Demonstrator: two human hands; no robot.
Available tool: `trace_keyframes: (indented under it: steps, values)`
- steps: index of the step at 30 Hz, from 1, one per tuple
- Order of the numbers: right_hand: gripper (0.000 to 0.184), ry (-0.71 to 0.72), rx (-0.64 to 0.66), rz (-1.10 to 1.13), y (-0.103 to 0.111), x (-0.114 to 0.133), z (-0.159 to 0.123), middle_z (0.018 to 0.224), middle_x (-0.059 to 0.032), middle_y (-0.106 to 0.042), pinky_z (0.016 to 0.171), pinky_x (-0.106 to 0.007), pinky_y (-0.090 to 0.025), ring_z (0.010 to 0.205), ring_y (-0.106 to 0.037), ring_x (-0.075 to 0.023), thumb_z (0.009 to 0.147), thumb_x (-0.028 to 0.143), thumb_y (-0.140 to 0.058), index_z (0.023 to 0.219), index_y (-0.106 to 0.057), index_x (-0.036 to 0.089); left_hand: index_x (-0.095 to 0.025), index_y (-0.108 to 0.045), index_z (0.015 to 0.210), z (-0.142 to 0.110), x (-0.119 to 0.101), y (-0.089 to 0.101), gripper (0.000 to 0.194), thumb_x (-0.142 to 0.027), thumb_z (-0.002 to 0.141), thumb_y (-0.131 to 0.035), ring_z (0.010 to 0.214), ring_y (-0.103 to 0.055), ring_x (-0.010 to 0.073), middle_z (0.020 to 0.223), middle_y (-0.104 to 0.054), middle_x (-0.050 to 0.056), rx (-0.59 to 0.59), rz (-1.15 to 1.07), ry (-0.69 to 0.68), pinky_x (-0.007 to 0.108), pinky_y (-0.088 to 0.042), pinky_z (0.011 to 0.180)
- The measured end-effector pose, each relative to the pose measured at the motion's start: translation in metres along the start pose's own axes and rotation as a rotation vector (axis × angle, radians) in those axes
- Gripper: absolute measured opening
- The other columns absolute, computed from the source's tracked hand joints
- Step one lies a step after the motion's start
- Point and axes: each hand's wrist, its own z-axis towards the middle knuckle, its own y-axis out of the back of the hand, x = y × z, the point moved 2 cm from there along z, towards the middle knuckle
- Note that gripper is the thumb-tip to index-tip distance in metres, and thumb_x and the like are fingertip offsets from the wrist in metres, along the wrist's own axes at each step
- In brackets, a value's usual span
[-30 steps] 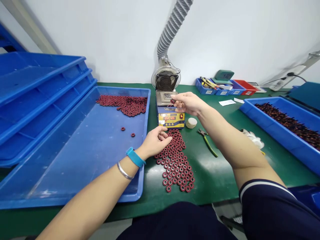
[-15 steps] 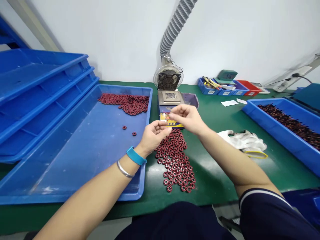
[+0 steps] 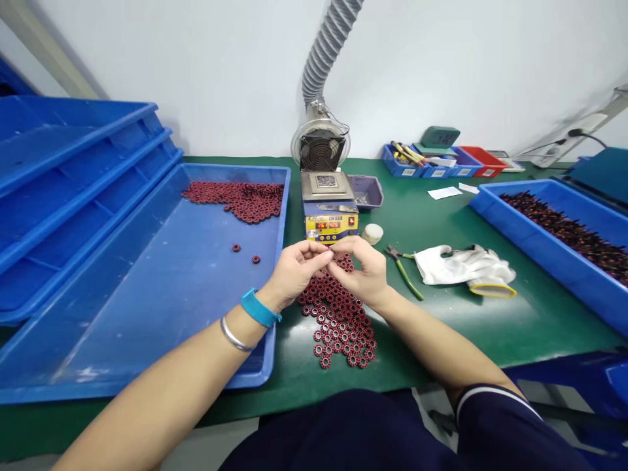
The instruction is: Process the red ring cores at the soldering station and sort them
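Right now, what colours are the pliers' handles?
Green, on the pliers beside the white gloves; clearest in the head view.

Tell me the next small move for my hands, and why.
Probably ease the right hand slightly away from the left hand, keeping the left steady. Their fingertips meet above the pile of small red-and-black rings, in front of the blue-and-yellow box with a red display, and hide most of whatever lies between them; a small gap might show it.
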Motion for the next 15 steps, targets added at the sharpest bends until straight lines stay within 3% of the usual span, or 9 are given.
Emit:
trace_keyframes:
  steps: [5,9,12,15]
  values:
    - [0.003,-0.061,0.012,0.099,0.002,0.006,-0.007,0.074,-0.0023,-0.064,0.071,-0.038,-0.056,0.070,-0.063,-0.0192,0.080,0.031,-0.060,0.080,-0.059,0.028,-0.013,-0.063,0.071,-0.001,0.004,0.000,0.031,-0.036,0.061,-0.080,0.055,-0.055,0.0072,0.063,-0.063,-0.001,-0.002,0.032,0.039,0.021,-0.047,0.055]
    - [0.014,-0.060,0.056,0.120,0.009,-0.001,-0.014,0.081,-0.0025,-0.065,0.075,-0.038,-0.056,0.075,-0.064,-0.0192,0.078,0.032,-0.065,0.091,-0.060,0.028,-0.013,-0.060,0.069,0.000,0.004,0.000,0.031,-0.036,0.061,-0.079,0.054,-0.056,0.0085,0.062,-0.063,0.000,-0.027,0.088,0.051,0.022,-0.048,0.055]
    - [0.021,-0.172,0.107,0.062,0.024,-0.026,-0.021,0.083,-0.0037,-0.067,0.079,-0.040,-0.056,0.076,-0.065,-0.0205,0.075,0.035,-0.069,0.092,-0.061,0.027,-0.014,-0.059,0.069,0.008,-0.008,0.012,0.023,-0.030,0.063,-0.075,0.051,-0.052,0.0085,0.058,-0.059,-0.002,-0.159,0.261,-0.063,0.021,-0.044,0.052]
    - [0.019,-0.368,0.262,0.012,0.042,-0.061,-0.032,0.079,-0.0045,-0.068,0.073,-0.039,-0.056,0.070,-0.065,-0.0206,0.071,0.034,-0.070,0.084,-0.062,0.023,-0.014,-0.060,0.072,0.019,-0.031,0.047,0.015,-0.018,0.062,-0.070,0.051,-0.048,0.0072,0.057,-0.055,-0.005,-0.418,0.608,-0.223,0.019,-0.039,0.052]
